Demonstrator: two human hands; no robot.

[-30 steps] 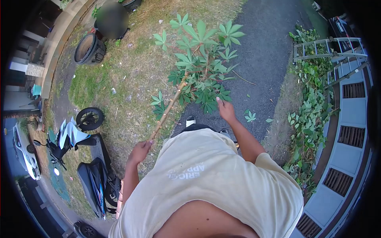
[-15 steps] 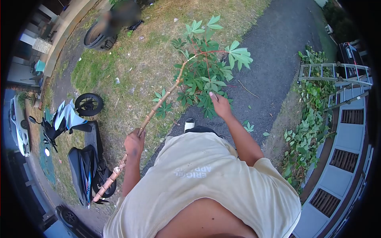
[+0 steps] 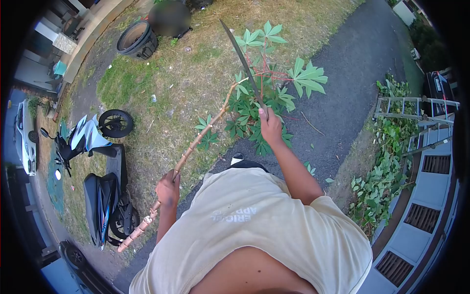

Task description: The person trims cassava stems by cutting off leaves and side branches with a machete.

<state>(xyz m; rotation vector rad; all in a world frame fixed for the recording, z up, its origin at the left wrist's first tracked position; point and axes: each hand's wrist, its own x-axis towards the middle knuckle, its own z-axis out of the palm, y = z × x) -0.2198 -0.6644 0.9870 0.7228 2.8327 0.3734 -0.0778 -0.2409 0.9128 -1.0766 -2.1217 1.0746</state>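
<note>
My left hand (image 3: 168,188) is closed round a long, knobbly, light-brown plant stem (image 3: 196,141), which slants from lower left to upper right. At the stem's upper end spread green, finger-lobed leaves (image 3: 308,78) on thin reddish stalks. In my right hand (image 3: 271,126) is a machete (image 3: 242,58), its long dark blade pointing up and to the left. The blade overlaps the stem's tip and the leaf stalks in this view; my fist hides its handle. More leaves hang behind and below the right hand.
A motorcycle (image 3: 105,196) stands on the grass to the left, with a black tub (image 3: 137,40) farther off. At right, a ladder (image 3: 411,109) and leafy vines (image 3: 377,176) lie by a wall with vents. Loose leaves and a twig (image 3: 312,123) lie on the asphalt (image 3: 338,88).
The machete blade has come into view, swung up across the stem's leafy tip by my right hand. My left hand keeps its hold on the stem. The camera view has shifted slightly.
</note>
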